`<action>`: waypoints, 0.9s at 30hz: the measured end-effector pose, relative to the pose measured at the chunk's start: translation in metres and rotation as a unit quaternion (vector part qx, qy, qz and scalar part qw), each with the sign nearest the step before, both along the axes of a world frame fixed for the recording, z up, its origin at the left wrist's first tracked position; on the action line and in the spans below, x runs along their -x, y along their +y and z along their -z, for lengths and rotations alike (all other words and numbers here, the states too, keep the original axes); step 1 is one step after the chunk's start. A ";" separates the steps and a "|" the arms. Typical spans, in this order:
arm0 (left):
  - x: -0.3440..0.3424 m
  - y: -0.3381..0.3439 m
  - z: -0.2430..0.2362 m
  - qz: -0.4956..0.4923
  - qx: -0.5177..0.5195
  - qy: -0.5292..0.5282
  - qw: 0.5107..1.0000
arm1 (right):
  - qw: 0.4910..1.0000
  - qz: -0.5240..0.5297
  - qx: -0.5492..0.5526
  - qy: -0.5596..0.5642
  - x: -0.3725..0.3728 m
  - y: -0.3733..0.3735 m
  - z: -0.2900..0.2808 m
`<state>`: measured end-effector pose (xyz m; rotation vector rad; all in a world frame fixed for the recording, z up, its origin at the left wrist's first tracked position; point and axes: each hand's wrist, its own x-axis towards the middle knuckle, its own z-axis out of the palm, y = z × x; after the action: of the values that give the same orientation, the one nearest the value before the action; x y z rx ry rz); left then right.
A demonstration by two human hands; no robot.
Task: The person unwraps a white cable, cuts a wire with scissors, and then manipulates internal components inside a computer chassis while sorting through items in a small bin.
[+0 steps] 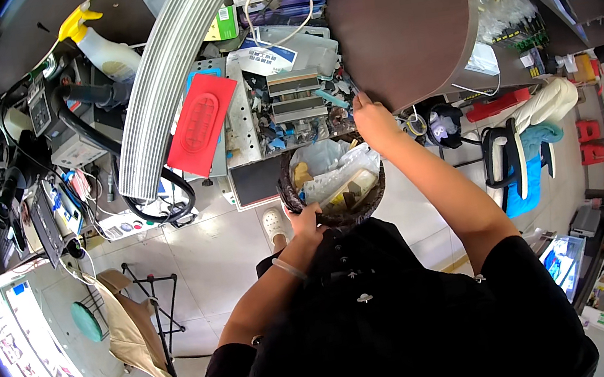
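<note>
My left hand (305, 223) is closed on the rim of a dark brown waste basket (380, 197). Inside the basket lie crumpled plastic bags (324, 156) and other rubbish. Over the bench's front right edge, my right hand (376, 122) is closed, with a thin light piece at its fingertips whose kind I cannot make out. Just left of that hand is a metal fixture with two bars (297, 95), ringed by small scraps and debris (276, 144). The basket sits against the bench front, below this litter.
A ribbed grey duct (175, 83) hangs over the bench beside a red envelope (201, 118). A yellow-topped spray bottle (105, 50) stands at the far left. A round-edged brown board (408, 11) juts out at right. Behind me on the left is a beige folding chair (130, 313).
</note>
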<state>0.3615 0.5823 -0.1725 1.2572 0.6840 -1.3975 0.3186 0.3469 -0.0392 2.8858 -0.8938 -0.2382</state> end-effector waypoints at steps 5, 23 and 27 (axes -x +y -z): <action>0.003 -0.006 -0.019 0.009 -0.071 -0.056 0.996 | 0.996 0.023 -0.080 -0.015 0.028 0.023 -0.006; -0.003 -0.004 -0.023 -0.039 -0.017 -0.011 0.999 | 0.959 0.042 -0.196 -0.201 0.097 0.095 -0.043; -0.003 -0.002 -0.015 -0.037 -0.010 -0.008 0.999 | 0.961 0.029 -0.148 -0.230 0.070 0.061 -0.037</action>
<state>0.3646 0.5799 -0.1579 1.2460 0.7279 -1.3207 0.2486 0.4081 -0.0021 3.2622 -1.0924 0.3450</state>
